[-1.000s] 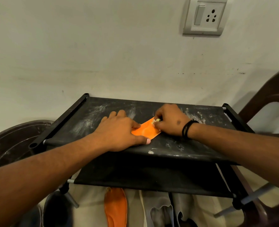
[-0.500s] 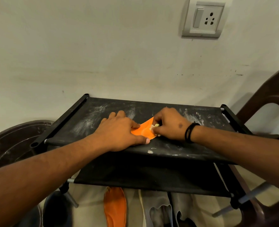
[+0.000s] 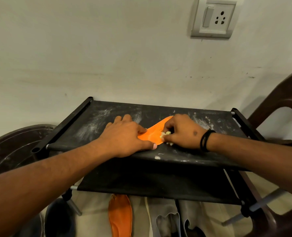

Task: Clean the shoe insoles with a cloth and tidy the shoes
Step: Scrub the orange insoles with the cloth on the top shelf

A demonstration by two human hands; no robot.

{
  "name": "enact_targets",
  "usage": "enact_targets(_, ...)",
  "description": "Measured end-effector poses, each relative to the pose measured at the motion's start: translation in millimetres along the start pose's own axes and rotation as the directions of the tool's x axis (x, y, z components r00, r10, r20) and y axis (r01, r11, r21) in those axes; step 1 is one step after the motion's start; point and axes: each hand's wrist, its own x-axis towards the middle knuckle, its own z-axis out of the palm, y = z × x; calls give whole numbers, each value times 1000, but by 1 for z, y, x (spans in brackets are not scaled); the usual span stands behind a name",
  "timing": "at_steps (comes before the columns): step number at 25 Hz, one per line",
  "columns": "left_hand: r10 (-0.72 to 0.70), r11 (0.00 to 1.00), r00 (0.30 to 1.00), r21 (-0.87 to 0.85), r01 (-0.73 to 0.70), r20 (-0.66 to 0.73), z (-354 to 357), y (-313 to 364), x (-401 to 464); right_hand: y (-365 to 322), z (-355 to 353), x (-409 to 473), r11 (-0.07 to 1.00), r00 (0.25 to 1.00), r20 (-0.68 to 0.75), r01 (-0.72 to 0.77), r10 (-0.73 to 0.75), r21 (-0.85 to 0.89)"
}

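Observation:
An orange insole [image 3: 153,134] lies on the dusty black top shelf [image 3: 97,124] of a fabric shoe rack. My left hand [image 3: 124,135] lies flat over the insole's near end and presses it down, thumb along the front edge. My right hand [image 3: 181,130] pinches a small pale wad of cloth [image 3: 165,135] and holds it against the insole's middle. The insole's far tip shows above my right hand. A second orange insole [image 3: 120,214] lies on the floor below the rack, beside grey shoes [image 3: 169,218].
A brown plastic chair [image 3: 282,106] stands right of the rack. A dark round tub [image 3: 10,151] sits at the left. The wall behind carries a switch and socket plate [image 3: 213,18]. A lower black shelf [image 3: 159,183] hangs under the top one.
My right hand with the cloth has slid toward me along the insole, uncovering its far tip. My left hand has stayed pressed in place.

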Motion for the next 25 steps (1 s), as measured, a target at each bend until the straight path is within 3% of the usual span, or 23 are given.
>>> enact_targets(3, 1, 1000, 1000, 6, -1, -9, 0, 0, 2, -11, 5, -2, 995, 995, 44, 95, -94, -24)
enact_targets(7, 3, 1000, 1000, 15, -3, 7, 0, 2, 0, 23, -14, 13, 920, 987, -108, -153, 122, -361)
enact_targets(9, 0, 1000, 1000, 12, 0, 5, -1, 2, 0, 21, -14, 16, 934, 985, -107, -164, 136, -318)
enact_targets(14, 7, 1000, 1000, 0, -7, -10, -1, 2, -1, -28, 5, 4, 998, 996, 65, 64, -64, -7)
enact_targets(17, 3, 1000, 1000, 17, -3, 3, -1, 3, -1, -13, -2, 20, 997, 998, 60, 19, -15, -72)
enact_targets(20, -3, 1000, 1000, 16, 3, 16, -2, 3, -1, 6, -7, 34, 970, 992, -63, -119, 108, -212)
enact_targets(25, 14, 1000, 1000, -9, -14, -2, -2, 1, -2, -33, 10, 15, 999, 999, 24, 22, -21, -42)
